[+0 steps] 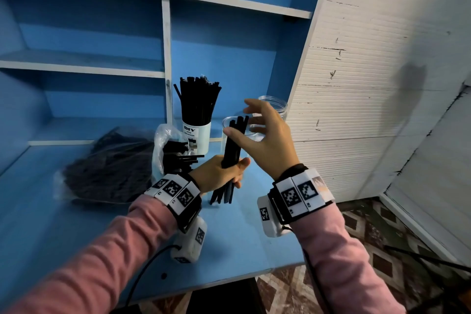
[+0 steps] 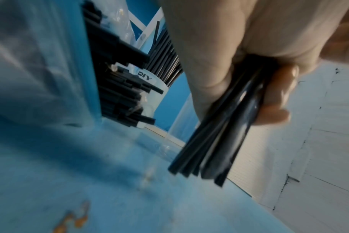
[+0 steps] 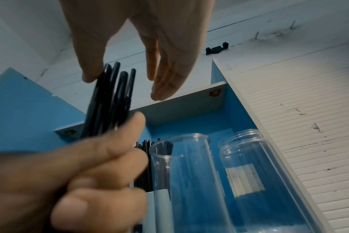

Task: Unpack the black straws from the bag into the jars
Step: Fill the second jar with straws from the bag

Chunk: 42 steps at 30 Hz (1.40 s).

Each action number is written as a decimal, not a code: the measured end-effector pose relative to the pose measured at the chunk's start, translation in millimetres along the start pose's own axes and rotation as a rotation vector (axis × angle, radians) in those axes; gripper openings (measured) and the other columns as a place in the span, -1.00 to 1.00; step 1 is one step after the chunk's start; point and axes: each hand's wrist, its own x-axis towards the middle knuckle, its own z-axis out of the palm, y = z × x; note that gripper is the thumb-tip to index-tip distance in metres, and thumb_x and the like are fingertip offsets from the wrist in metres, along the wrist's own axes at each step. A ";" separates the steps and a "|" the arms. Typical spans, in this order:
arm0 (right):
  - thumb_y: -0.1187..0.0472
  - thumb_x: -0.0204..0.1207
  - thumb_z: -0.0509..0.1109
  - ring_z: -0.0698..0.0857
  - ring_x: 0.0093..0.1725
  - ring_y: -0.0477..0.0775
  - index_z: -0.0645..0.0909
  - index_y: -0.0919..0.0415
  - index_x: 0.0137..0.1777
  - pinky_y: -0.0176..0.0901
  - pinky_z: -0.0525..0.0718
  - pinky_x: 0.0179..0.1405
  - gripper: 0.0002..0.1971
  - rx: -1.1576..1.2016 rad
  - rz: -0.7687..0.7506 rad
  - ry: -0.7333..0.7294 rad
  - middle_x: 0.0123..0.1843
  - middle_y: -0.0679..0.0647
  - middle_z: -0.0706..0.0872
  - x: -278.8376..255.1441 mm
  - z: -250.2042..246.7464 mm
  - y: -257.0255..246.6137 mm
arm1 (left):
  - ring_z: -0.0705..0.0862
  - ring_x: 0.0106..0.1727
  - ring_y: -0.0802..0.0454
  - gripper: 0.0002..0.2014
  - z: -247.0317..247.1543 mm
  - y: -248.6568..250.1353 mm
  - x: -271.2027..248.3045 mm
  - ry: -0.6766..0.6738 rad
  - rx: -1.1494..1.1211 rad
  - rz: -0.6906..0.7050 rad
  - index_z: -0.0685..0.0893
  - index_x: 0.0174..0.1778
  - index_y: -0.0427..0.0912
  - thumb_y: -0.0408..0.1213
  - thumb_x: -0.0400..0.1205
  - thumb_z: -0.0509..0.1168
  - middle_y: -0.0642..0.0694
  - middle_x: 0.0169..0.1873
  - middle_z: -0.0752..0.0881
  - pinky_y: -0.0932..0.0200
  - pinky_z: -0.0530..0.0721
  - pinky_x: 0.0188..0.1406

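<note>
My left hand grips a small bundle of black straws upright above the blue table; the same bundle fans out below my fist. My right hand hovers open around the bundle's top, thumb touching the straws, fingers spread apart. A clear plastic bag full of black straws lies at the left, its mouth facing the jars. A white DIY jar stands packed with straws. Two clear jars stand behind my hands, one narrow, one wider, both without straws.
Blue shelving with white edges rises behind the jars. A white slatted panel closes the right side. The table's front edge drops to a patterned floor. Cables hang from both wrist cameras.
</note>
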 end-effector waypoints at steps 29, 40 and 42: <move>0.21 0.47 0.45 0.49 -0.72 -0.04 0.52 0.45 -0.50 -0.34 0.41 -0.68 -0.61 -0.022 0.029 0.256 -0.65 0.14 0.54 71.2 -55.6 -29.7 | 0.33 0.57 0.02 -0.03 -12.5 9.9 48.5 0.465 0.147 0.039 0.13 0.65 -0.13 -0.16 0.43 0.58 -0.03 0.56 0.35 0.19 0.32 0.45; 0.16 0.37 0.43 0.61 -0.42 0.17 0.40 0.24 -0.50 -0.03 0.62 -0.44 -0.67 -0.452 0.325 -0.140 -0.48 0.15 0.57 70.8 -20.1 41.9 | 0.30 0.60 0.01 -0.09 5.8 7.0 49.4 0.295 0.054 0.028 0.16 0.66 -0.08 -0.19 0.47 0.54 -0.04 0.57 0.38 0.09 0.33 0.53; 0.14 0.39 0.45 0.57 -0.36 0.12 0.36 0.19 -0.48 -0.14 0.50 -0.49 -0.64 -0.533 0.378 -0.268 -0.47 0.08 0.50 71.1 -11.6 50.6 | 0.33 0.59 -0.01 -0.09 4.1 4.9 49.6 0.293 0.014 0.031 0.19 0.65 -0.08 -0.20 0.45 0.56 -0.03 0.55 0.42 0.09 0.37 0.48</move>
